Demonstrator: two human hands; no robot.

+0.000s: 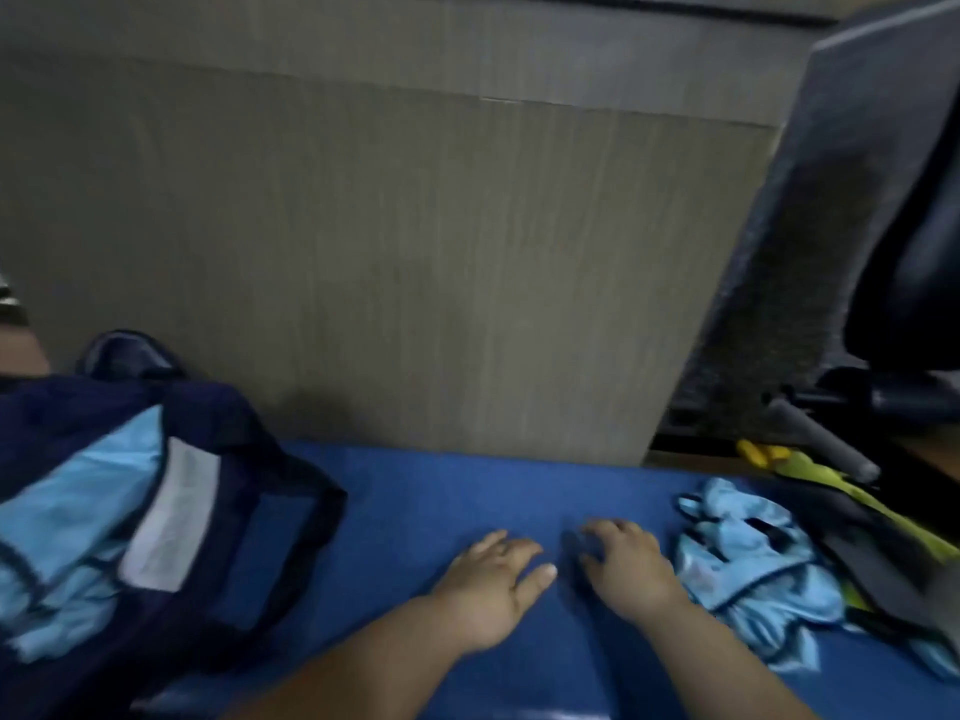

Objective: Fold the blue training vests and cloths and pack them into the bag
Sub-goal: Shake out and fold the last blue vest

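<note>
Resting on the blue surface (pixel 415 491), the left hand (pixel 493 582) has straight fingers; the right hand (pixel 626 569) bends its fingers, grip unclear. Crumpled vests (pixel 753 574) lie just beside them at 3 o'clock.

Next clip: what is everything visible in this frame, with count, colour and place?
bag: one, dark navy, left
packed vests: count unclear, light blue, inside the bag
patch: one, pale grey, on the bag
loose vest: one crumpled heap, light blue, right
surface: one, blue, underneath
panel: one, beige wood-grain, behind
chair: one, dark grey, far right
yellow-green item: one, blurred, far right
left hand: flat on the surface, fingers straight
right hand: on the surface beside the loose vest
</note>
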